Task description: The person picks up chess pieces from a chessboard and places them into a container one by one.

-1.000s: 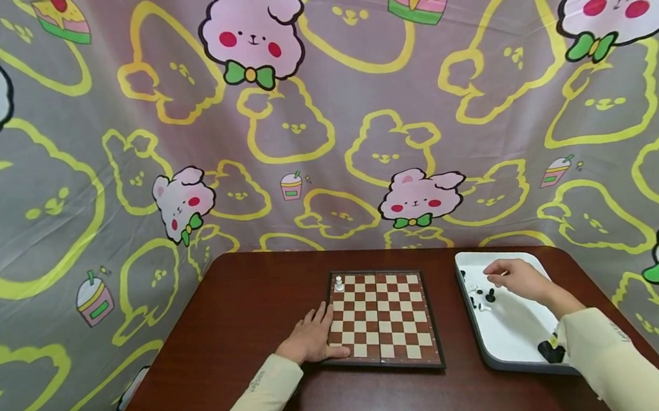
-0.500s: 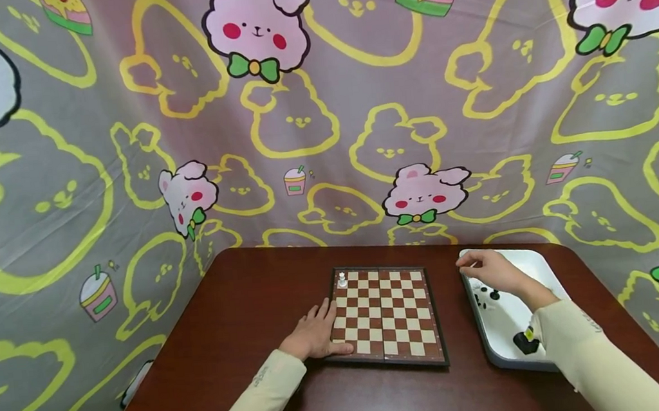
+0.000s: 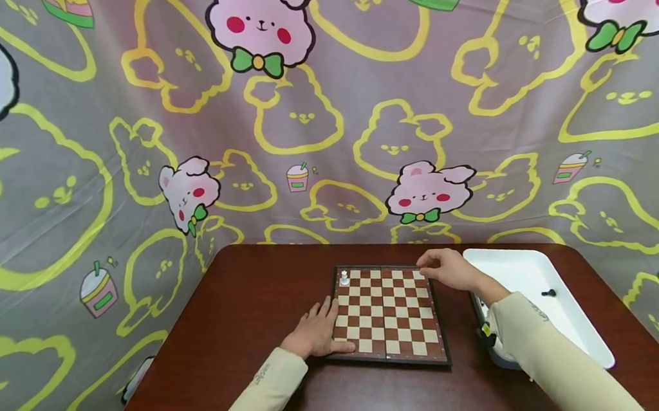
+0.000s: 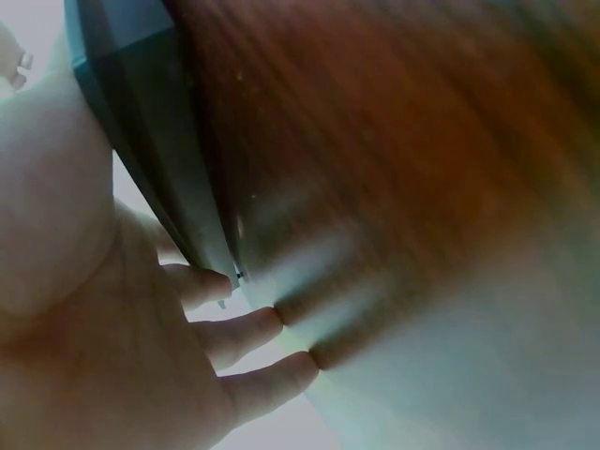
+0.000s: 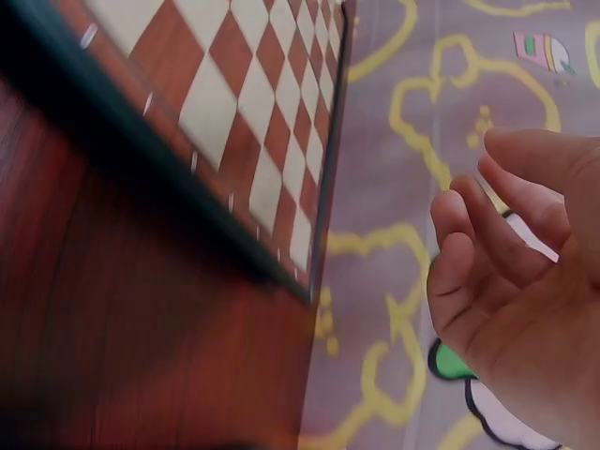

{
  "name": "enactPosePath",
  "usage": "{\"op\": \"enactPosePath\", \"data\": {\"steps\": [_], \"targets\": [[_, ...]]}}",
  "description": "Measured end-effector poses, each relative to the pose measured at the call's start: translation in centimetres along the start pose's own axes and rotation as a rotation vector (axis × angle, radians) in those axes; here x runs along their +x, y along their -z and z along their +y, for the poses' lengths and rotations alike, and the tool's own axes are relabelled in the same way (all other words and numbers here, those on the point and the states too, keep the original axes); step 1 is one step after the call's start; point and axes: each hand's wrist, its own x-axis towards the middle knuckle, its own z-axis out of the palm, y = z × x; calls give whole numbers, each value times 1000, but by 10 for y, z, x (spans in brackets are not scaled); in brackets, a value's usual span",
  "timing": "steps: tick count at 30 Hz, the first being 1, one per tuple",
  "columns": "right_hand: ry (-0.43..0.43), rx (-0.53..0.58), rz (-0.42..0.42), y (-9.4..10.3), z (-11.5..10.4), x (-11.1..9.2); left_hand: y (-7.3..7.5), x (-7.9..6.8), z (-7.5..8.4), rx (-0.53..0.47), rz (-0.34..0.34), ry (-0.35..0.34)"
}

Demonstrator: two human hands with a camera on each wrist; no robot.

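Observation:
A folding chessboard [image 3: 383,314] with cream and brown squares lies on the table. One small white chess piece [image 3: 343,278] stands upright in its far left corner. My left hand [image 3: 314,332] rests along the board's left edge, fingers straight and thumb over the near corner. In the left wrist view, the fingers [image 4: 253,389] lie beside the dark board edge [image 4: 150,122]. Over the far right corner hovers my right hand [image 3: 452,270]. The right wrist view shows its fingers [image 5: 452,267] curled, and no piece is visible between thumb and fingertips.
Right of the board stands a white tray [image 3: 520,268], partly covered by the right forearm. A black chess piece [image 3: 549,293] lies on its side in it. Patterned cloth [image 3: 324,135] hangs behind and beside the dark wooden table [image 3: 266,288].
My right hand has moved left from above the tray to the board's far right corner. The left hand stays at the board's edge. The head view has tilted down slightly.

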Motion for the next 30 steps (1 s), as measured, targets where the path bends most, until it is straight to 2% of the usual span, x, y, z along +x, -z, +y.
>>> {"op": "enactPosePath", "data": {"steps": [5,11,19,26,30], "targets": [[5,33,-17,-19,-8,14,0,0,1,-1,-5,1],[56,50,-20,-44,-21,31,0,0,0,-3,-2,5],[58,87,-40,-73,-39,47,3,1,1,-23,-4,13],[74,108,-57,-93,-45,64,3,2,0,-15,-4,15],[66,125,-40,-101,-50,72,3,3,0,-11,-4,12]]}}
